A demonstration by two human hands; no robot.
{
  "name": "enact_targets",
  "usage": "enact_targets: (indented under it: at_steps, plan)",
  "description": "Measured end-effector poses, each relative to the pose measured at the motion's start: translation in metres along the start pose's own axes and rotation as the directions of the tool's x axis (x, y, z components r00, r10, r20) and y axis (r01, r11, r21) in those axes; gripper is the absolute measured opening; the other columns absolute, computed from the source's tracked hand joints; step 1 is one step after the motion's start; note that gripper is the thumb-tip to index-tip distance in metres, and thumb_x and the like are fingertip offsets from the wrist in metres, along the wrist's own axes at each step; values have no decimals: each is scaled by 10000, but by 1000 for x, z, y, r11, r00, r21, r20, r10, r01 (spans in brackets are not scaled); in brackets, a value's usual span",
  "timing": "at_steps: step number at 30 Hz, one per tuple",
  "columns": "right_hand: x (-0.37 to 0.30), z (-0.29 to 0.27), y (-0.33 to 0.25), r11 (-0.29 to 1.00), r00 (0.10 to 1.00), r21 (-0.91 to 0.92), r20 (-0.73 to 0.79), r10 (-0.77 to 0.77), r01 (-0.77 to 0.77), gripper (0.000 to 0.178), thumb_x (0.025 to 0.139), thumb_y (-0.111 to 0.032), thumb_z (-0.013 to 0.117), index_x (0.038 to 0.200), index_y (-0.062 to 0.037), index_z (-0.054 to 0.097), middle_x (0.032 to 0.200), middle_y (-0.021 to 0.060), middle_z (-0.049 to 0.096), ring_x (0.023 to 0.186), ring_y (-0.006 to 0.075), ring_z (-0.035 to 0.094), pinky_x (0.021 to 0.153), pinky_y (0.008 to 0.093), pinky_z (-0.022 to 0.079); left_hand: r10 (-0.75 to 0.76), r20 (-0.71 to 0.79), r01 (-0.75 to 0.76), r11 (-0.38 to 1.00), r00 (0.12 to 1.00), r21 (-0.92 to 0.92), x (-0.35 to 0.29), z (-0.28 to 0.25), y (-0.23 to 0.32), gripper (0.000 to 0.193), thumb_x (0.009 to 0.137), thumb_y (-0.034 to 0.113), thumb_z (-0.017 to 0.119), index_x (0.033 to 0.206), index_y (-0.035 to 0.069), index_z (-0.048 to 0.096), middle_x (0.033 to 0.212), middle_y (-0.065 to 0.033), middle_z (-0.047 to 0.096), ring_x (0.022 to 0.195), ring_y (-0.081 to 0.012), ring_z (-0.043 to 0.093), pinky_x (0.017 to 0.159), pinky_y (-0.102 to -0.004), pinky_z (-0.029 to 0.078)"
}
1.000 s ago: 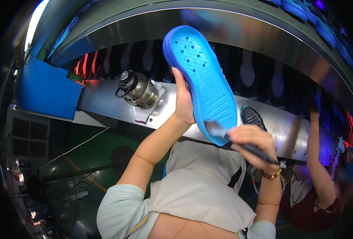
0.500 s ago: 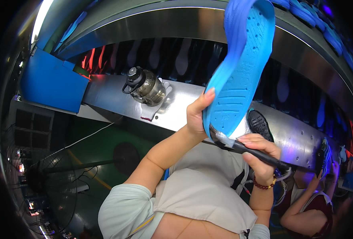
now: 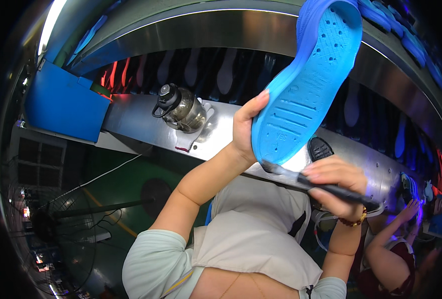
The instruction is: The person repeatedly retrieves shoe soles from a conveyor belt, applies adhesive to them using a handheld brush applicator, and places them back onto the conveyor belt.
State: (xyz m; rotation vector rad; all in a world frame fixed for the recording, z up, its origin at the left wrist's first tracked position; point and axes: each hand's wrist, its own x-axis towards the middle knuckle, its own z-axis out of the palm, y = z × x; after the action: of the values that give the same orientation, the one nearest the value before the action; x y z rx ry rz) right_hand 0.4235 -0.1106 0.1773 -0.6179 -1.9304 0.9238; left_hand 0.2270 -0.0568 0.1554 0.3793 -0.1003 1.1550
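Note:
My left hand (image 3: 245, 127) grips a blue shoe sole (image 3: 306, 94) by the edge near its heel, thumb along the rim. The sole is tilted up, with its grooved and dimpled face showing. In my right hand (image 3: 338, 179) is a black-handled brush (image 3: 281, 171), its tip touching or very close to the heel end of the sole. A thin pale tube or cord runs from the brush's back end past my wrist. Behind the right hand, a black sole (image 3: 320, 148) lies on the metal bench (image 3: 226, 117), partly hidden by the fingers.
A dark-lidded clear bottle (image 3: 185, 112) stands on the bench, beside a pale glove (image 3: 187, 140). Blue box (image 3: 66, 102) at left; more blue soles (image 3: 400, 32) at upper right. A co-worker's arm (image 3: 388, 246) is at lower right, a floor fan (image 3: 46, 219) at lower left.
The sole has swung slightly right and turned its face more toward me. My right hand has moved right and a little down with the brush, covering more of the black sole.

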Motion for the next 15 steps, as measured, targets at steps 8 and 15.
enact_targets:
  at_steps: [8, 15]
  plan:
    - [-5, 21, -9, 989, 954, -83, 282, -99, 126, 189, 655, -52, 698, 834, -59, 639, 861, 64, 657, 801, 194, 630, 644, 290, 469, -342, -241, 344, 938, 908, -35, 5, -9, 12, 415, 865, 285, 442, 1115, -36, 525, 1017, -172, 603, 865, -264, 620, 820, -378, 488]
    - [-12, -5, -2, 947, 901, -321, 412, 136, 4, 179, 673, -5, 670, 845, -50, 653, 892, 94, 661, 732, 196, 657, 532, 232, 466, -595, -430, 734, 570, 679, 370, 0, 0, 10, 503, 812, 284, 557, 1183, -43, 461, 1077, -164, 537, 937, -209, 550, 814, -320, 450]
